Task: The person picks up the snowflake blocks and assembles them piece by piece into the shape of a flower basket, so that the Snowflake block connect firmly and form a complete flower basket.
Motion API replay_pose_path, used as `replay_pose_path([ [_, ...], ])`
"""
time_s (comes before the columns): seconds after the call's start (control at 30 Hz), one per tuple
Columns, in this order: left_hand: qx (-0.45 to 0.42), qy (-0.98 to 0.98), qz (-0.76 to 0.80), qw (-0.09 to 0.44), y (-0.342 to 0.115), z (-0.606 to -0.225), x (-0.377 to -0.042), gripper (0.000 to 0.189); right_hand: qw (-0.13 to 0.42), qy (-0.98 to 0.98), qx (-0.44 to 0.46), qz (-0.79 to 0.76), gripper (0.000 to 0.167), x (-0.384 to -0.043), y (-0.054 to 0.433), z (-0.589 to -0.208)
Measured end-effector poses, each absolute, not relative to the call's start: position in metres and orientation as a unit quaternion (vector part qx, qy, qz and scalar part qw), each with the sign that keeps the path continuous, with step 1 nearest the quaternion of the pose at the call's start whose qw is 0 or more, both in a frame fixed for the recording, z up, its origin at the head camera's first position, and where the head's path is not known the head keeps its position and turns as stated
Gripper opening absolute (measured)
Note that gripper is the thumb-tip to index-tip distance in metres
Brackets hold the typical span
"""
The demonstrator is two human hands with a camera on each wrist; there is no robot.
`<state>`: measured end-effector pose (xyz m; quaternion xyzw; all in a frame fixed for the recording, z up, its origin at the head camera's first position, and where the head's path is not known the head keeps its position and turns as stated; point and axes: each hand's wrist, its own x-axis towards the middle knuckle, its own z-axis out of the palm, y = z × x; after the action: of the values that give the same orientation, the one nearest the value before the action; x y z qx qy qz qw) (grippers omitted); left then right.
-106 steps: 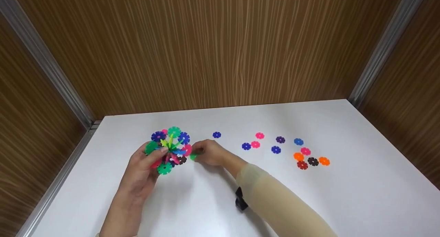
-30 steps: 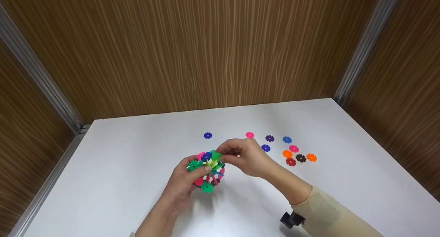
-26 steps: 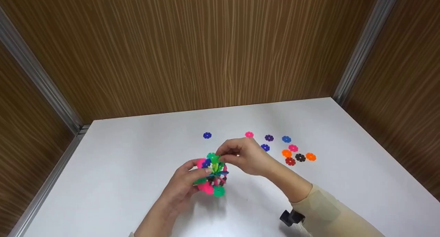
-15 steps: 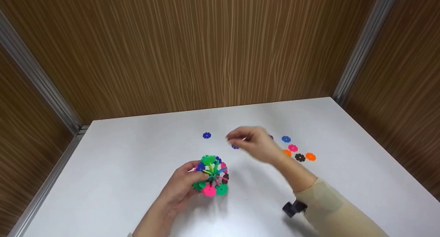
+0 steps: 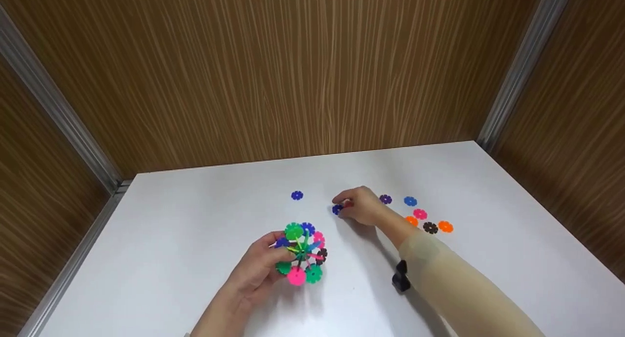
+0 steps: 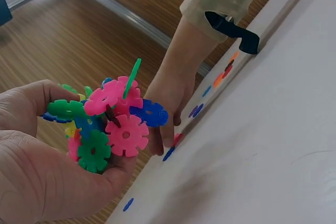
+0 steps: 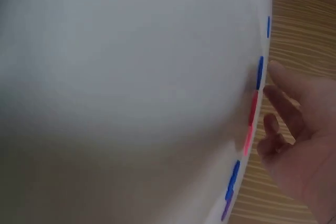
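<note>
With the green disc (image 5: 294,231) now added, the left hand (image 5: 259,263) is gripping the cluster (image 5: 303,253) while the right hand (image 5: 365,207), fingers (image 7: 287,78) parted, is reaching rightward over a blue disc (image 5: 337,210), apparently continuing the build.

Before the wall (image 5: 312,73), discs (image 5: 430,227) lie on the table (image 5: 195,220), behind and mostly right of the cluster (image 5: 302,252) in the left hand (image 5: 258,264)

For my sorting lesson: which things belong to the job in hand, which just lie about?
Job: disc cluster in left hand; blue disc, reddish disc by right hand.

Probably spare: purple disc, sky-blue disc, pink disc, black disc, orange discs, second blue disc.
</note>
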<state>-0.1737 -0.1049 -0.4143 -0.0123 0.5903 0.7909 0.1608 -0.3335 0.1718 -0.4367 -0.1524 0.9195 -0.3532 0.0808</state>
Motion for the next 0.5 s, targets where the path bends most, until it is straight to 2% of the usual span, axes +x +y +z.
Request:
replay_pose_path([
  [0.27, -0.023, 0.602, 0.781, 0.162, -0.1, -0.413, -0.174, 0.059, 0.093, 0.938, -0.151, -0.297, 0.03, -0.331, 0.168, -0.436],
  [0.5, -0.029, 0.612, 0.774, 0.156, -0.1, -0.416, -0.174, 0.056, 0.08, 0.886, -0.195, -0.413, 0.01, -0.305, 0.174, -0.42],
])
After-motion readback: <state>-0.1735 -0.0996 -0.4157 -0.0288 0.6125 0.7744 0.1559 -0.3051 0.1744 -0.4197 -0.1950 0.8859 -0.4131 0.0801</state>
